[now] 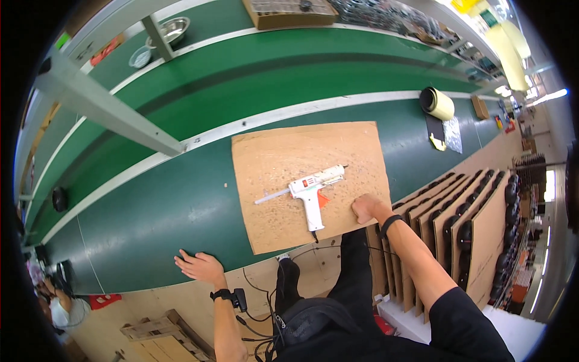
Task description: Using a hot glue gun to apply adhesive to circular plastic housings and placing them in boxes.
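A white hot glue gun with an orange trigger lies on its side on a brown cardboard sheet. A pale glue stick sticks out of its left end, and its handle points toward me. My right hand rests as a closed fist on the sheet's near right part, right of the glue gun and apart from it. Nothing shows in that fist. My left hand lies on the near edge of the green worktable, left of the cardboard, fingers spread and holding nothing.
Behind the table runs a green conveyor belt. A yellow roll stands at the far right of the table. Upright cardboard sheets with black round parts stand close to my right arm. Black cables hang before me. A wooden pallet lies at lower left.
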Demonstrator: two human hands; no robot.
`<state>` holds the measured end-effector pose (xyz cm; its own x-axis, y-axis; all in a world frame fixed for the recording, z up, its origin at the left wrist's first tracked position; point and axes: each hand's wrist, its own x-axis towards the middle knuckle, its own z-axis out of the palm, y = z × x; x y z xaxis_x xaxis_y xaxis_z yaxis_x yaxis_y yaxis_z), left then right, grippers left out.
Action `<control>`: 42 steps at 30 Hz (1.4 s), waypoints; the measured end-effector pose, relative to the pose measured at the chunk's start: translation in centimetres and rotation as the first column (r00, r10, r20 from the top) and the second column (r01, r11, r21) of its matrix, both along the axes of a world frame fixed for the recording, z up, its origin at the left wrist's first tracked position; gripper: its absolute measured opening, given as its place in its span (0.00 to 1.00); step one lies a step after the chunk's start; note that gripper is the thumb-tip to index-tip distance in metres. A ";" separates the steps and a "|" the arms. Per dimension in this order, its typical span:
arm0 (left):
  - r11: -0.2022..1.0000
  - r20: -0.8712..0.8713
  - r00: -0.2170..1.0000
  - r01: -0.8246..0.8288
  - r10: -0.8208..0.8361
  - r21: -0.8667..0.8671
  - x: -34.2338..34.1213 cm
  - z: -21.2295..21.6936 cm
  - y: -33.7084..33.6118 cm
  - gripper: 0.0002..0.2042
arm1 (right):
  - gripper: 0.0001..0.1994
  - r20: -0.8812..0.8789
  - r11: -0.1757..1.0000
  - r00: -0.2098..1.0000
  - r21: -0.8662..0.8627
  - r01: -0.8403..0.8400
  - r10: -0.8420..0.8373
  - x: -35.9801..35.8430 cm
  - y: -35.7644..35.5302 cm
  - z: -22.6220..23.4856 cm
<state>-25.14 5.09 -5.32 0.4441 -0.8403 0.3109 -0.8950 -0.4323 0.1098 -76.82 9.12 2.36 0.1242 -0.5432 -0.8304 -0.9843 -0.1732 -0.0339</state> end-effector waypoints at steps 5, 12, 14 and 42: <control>1.000 0.016 1.000 -0.003 0.003 0.002 -0.1 0.1 0.5 0.25 | 0.13 0.069 0.997 0.997 -0.072 0.034 -0.029 -0.5 1.1 0.4; 1.000 0.037 0.999 -0.002 0.001 0.023 0.7 0.2 1.0 0.25 | 0.15 0.050 1.000 0.998 0.001 0.031 -0.031 0.5 0.7 -0.1; 0.999 0.043 0.999 -0.007 0.006 0.037 0.8 0.2 0.9 0.25 | 0.14 0.052 0.999 0.998 -0.016 0.038 -0.037 0.4 1.0 0.0; 1.000 -0.124 0.992 -0.015 0.016 0.014 -0.5 2.0 0.3 0.26 | 0.13 0.031 1.000 0.999 -0.010 -0.005 0.006 -0.7 0.6 -1.9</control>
<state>-25.62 5.39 -3.30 0.4916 -0.8365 0.2422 -0.8680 -0.4482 0.2136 -77.52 9.73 0.46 0.1529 -0.5505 -0.8207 -0.9818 -0.1791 -0.0628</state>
